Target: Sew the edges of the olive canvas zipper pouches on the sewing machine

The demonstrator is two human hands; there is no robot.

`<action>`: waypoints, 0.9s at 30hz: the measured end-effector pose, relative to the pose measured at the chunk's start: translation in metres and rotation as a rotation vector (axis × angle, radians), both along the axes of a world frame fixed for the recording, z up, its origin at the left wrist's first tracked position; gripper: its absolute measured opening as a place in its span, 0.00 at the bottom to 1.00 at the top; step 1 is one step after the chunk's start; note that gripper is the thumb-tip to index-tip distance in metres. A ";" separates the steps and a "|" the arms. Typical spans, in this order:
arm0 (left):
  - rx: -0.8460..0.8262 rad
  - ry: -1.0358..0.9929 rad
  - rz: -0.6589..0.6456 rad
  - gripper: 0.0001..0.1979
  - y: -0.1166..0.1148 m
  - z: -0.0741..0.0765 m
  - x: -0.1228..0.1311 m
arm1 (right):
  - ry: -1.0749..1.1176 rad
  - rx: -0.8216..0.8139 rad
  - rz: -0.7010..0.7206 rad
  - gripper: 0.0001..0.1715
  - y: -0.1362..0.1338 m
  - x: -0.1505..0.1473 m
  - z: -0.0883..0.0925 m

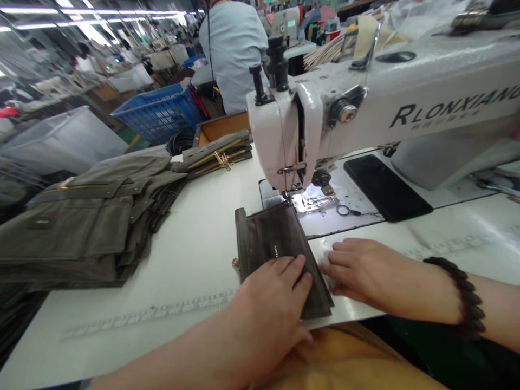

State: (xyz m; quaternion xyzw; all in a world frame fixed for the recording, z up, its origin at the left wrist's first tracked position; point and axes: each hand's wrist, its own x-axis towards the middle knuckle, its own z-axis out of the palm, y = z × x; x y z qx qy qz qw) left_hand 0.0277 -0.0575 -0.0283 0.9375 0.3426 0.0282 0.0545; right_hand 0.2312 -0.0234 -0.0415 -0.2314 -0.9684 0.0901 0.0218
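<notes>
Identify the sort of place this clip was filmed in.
Most likely a sewing workshop or factory floor: a sewing machine in front, a stack of brown fabric pieces beside it, and a person seated nearby.

The left hand [270, 303] lies over the lower part of a dark pouch [262, 233] on the table [199, 254], while the right hand [359, 265], a beaded bracelet [459, 298] on its wrist, has its fingertips at the pouch's right edge. The pouch's far end reaches under the head of a sewing machine [353, 65], with a phone [388, 187] lying to the right. On the left sits a pile [81, 227] of similar cloth pieces, and beyond it stand a blue crate [158, 111] and a seated co-worker [233, 49] in a pale shirt.
</notes>
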 end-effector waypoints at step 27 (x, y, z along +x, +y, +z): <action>0.119 -0.521 0.172 0.12 -0.042 -0.011 0.011 | 0.637 0.429 -0.038 0.06 -0.061 -0.006 -0.017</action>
